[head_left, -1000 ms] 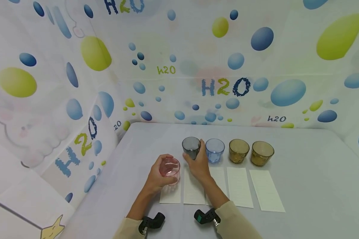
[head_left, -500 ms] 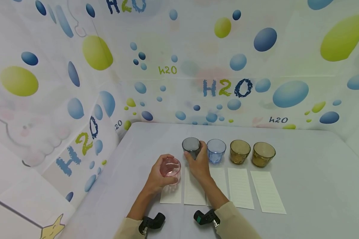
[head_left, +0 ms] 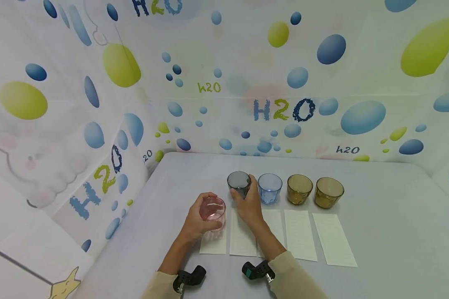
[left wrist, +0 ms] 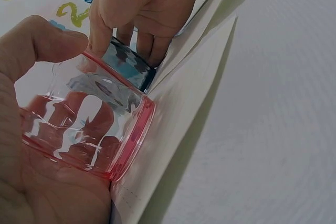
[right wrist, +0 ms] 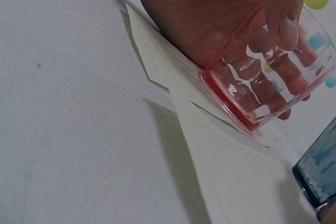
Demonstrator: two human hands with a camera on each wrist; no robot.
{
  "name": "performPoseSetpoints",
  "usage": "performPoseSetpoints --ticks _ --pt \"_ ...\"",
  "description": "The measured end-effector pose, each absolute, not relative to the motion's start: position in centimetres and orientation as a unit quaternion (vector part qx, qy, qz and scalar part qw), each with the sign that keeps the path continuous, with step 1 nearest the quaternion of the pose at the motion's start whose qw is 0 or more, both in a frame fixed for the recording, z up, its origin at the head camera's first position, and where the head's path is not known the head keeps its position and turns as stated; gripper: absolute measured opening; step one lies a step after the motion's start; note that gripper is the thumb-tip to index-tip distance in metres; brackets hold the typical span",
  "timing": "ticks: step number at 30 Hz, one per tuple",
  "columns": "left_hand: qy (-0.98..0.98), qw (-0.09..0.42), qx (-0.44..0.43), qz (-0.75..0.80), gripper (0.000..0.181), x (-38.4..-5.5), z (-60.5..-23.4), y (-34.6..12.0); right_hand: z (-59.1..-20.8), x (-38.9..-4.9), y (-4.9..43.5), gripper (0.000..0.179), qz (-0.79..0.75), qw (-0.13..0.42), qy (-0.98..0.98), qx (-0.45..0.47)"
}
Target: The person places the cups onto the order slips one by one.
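My left hand (head_left: 196, 222) grips a clear pink glass cup (head_left: 213, 214), thumb on the near side and fingers round the far side. In the left wrist view the pink cup (left wrist: 89, 124) stands at the end of a pale paper slip (left wrist: 173, 114). My right hand (head_left: 250, 205) holds a dark grey glass cup (head_left: 239, 182) from its right side, a little farther back. The right wrist view catches only part of the grey cup (right wrist: 320, 163) at its right edge. Just right of that hand stands a blue glass cup (head_left: 270, 189).
Two amber cups, one (head_left: 299, 189) beside the blue cup and another (head_left: 329, 192) at the row's right end, stand upright. Several paper slips (head_left: 301, 234) lie in a row in front of the cups on the white table (head_left: 389, 228). A printed wall cloth (head_left: 232, 83) rises behind.
Both hands keep their hold on the pink and grey cups with no visible movement. Only the head view has shifted very slightly.
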State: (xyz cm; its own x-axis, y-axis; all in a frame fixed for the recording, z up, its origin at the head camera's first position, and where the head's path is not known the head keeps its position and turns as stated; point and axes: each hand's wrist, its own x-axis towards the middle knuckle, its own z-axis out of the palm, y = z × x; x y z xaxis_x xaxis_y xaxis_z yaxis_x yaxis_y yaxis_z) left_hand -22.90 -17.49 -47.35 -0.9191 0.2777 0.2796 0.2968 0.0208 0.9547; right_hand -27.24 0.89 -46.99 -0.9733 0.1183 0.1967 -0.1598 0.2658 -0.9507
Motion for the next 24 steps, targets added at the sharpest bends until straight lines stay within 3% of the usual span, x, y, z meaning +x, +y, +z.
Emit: performPoseSetpoints --ticks 24 --pt "-0.726 0.012 -0.197 -0.658 0.078 -22.88 -47.26 -17.44 -46.43 -26.98 1.43 0.078 0.614 0.120 -0.780 0.036"
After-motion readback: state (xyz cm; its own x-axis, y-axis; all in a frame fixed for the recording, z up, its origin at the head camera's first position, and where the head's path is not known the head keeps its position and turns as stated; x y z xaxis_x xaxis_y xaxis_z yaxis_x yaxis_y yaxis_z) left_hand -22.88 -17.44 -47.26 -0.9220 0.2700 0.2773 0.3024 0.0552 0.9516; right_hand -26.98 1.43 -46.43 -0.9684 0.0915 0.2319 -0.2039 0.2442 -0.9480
